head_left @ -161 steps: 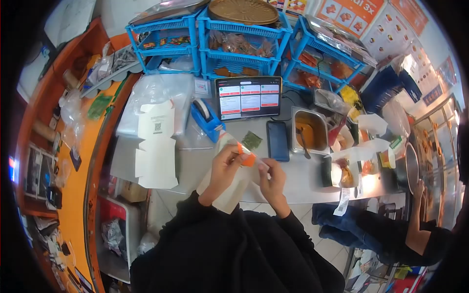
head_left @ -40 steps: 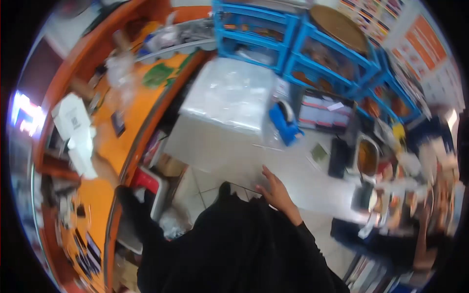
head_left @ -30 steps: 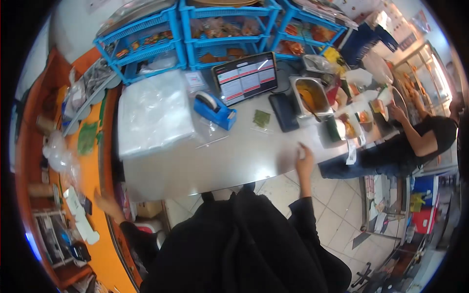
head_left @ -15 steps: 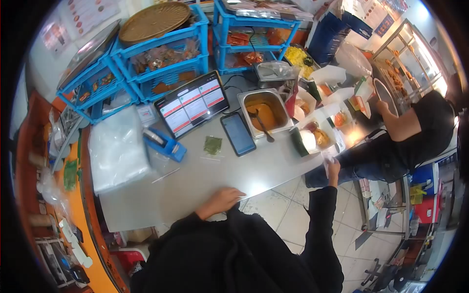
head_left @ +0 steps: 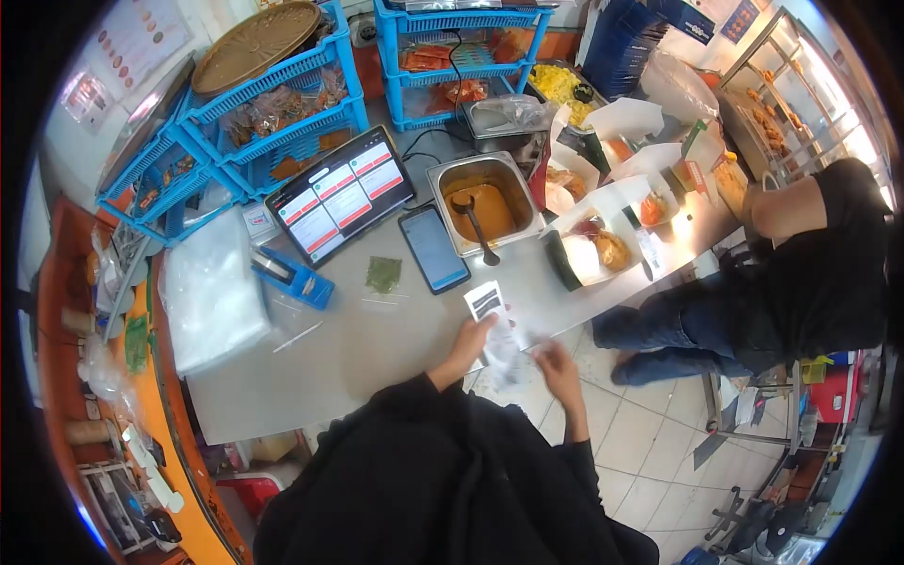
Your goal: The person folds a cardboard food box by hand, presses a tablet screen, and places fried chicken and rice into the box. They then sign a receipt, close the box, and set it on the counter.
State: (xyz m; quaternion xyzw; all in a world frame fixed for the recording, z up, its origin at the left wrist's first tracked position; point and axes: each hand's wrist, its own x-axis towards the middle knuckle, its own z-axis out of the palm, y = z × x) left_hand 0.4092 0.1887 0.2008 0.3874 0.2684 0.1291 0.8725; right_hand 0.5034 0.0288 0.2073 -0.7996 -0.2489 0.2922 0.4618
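My left hand (head_left: 468, 347) is closed on a white printed receipt (head_left: 486, 303), held over the front edge of the metal counter (head_left: 367, 325). The receipt's lower part is smeared by motion. My right hand (head_left: 561, 373) is just right of the receipt, fingers curled; blur hides whether they grip anything. Ahead of my hands, a dark ladle (head_left: 477, 229) rests in a steel pan of orange-brown sauce (head_left: 492, 201). A phone (head_left: 435, 249) lies beside the pan. Open food boxes (head_left: 563, 262) stand to the right, with a white slip (head_left: 650, 247) on them.
A tablet (head_left: 341, 195) showing red-marked panels stands at the back. Nearby are a blue tape dispenser (head_left: 294, 279), a small green packet (head_left: 383, 274) and a stack of clear bags (head_left: 209, 292). Blue racks (head_left: 268, 141) line the wall. A co-worker (head_left: 791, 254) stands at the right.
My right hand has come leftward from beside the boxes, where it held a white slip. My left hand has moved up and right and now holds a receipt. The co-worker has shifted slightly.
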